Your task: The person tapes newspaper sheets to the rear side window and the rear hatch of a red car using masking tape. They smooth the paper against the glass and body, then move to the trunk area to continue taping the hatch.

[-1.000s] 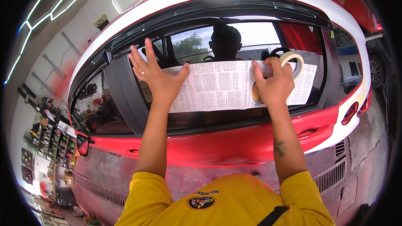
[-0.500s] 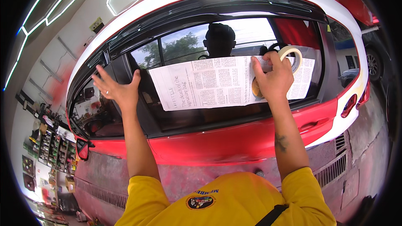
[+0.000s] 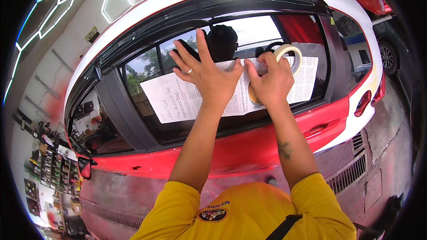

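A printed newspaper sheet [image 3: 162,102] lies across the rear side window [image 3: 138,95] of a red and white car. My left hand [image 3: 207,78] is spread over the middle of the sheet, its thumb tip at the upper edge close to my right thumb. At that same edge my right hand [image 3: 272,80] has its fingers bent, with a roll of cream masking tape [image 3: 299,60] held at them. Thumb and forefinger are near the paper's top; whether a tape strip runs between the hands cannot be made out. My hands cover part of the sheet.
Below the window is the red door panel [image 3: 155,162], with a door handle [image 3: 318,128] at right. A side mirror [image 3: 84,168] juts out at left. Loaded shelves [image 3: 55,169] stand beyond it. A floor drain grate [image 3: 349,178] and a dark vehicle's wheel [image 3: 388,57] are at right.
My left hand has moved right, from beside the newspaper's left end to over its middle, next to my right hand. The right hand still has the tape roll. The view has shifted slightly.
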Action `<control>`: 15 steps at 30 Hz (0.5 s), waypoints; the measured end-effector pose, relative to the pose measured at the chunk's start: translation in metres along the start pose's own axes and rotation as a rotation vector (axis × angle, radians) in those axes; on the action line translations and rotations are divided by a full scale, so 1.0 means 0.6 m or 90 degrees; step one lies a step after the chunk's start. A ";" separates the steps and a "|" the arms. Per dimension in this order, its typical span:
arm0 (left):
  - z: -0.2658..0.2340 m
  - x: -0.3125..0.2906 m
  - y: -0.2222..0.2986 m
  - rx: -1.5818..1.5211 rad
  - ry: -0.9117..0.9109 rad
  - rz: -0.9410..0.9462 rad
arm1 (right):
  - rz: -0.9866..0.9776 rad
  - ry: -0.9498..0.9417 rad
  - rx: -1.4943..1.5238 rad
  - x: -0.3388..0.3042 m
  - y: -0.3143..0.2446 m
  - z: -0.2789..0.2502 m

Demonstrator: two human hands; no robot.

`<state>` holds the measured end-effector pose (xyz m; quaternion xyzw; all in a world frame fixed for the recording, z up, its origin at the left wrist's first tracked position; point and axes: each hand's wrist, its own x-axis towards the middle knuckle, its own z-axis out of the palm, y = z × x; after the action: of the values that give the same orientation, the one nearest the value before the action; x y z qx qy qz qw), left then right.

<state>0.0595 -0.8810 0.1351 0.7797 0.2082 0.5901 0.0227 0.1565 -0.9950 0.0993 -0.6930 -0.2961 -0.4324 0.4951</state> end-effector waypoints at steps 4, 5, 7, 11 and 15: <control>-0.033 0.015 -0.027 0.016 0.009 -0.005 | 0.006 -0.006 0.003 0.001 -0.007 0.001; -0.039 0.017 -0.035 0.017 0.007 -0.015 | 0.008 -0.011 0.000 0.001 -0.007 0.000; -0.054 0.022 -0.058 0.033 -0.004 -0.030 | -0.001 -0.002 -0.004 0.002 -0.008 0.001; -0.095 0.028 -0.109 0.072 0.002 -0.048 | -0.010 0.010 -0.006 0.002 -0.006 0.003; -0.137 0.043 -0.152 0.105 0.017 -0.078 | -0.009 0.006 -0.014 0.002 -0.006 0.002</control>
<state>-0.0383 -0.8060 0.1578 0.7568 0.3034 0.5789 -0.0084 0.1548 -0.9925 0.1017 -0.6941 -0.2936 -0.4424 0.4861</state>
